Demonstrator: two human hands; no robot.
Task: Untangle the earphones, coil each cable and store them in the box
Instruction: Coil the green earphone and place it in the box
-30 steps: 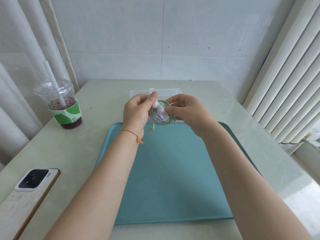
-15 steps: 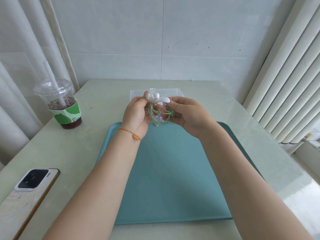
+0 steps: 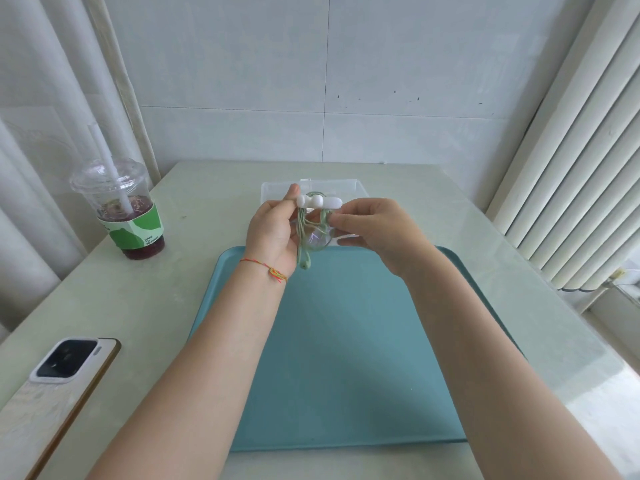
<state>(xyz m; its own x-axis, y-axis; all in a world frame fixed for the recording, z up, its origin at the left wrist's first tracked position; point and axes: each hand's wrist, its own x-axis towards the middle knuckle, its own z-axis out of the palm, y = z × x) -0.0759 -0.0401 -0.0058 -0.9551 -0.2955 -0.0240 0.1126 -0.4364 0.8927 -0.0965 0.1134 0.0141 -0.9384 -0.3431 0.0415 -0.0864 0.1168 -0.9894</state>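
Note:
Both hands hold a coil of green earphone cable (image 3: 307,226) in the air, above the far edge of the teal tray (image 3: 339,358). Two white earbuds (image 3: 319,202) stick out sideways at the top of the coil. My left hand (image 3: 273,233) pinches the left earbud end, and my right hand (image 3: 374,226) pinches the right one and the coil's side. The green plug (image 3: 304,263) dangles below the left hand. Just behind the hands stands the clear plastic box (image 3: 346,187); what lies in it is hidden.
A lidded plastic cup (image 3: 121,206) with a dark drink and a straw stands at the left of the table. A phone (image 3: 59,382) lies face down near the front left corner. Vertical blinds (image 3: 571,161) hang on the right.
The coil has turned from lying flat between my hands to hanging upright. The earbuds have come up to the top and point sideways. Both hands shifted slightly up and away.

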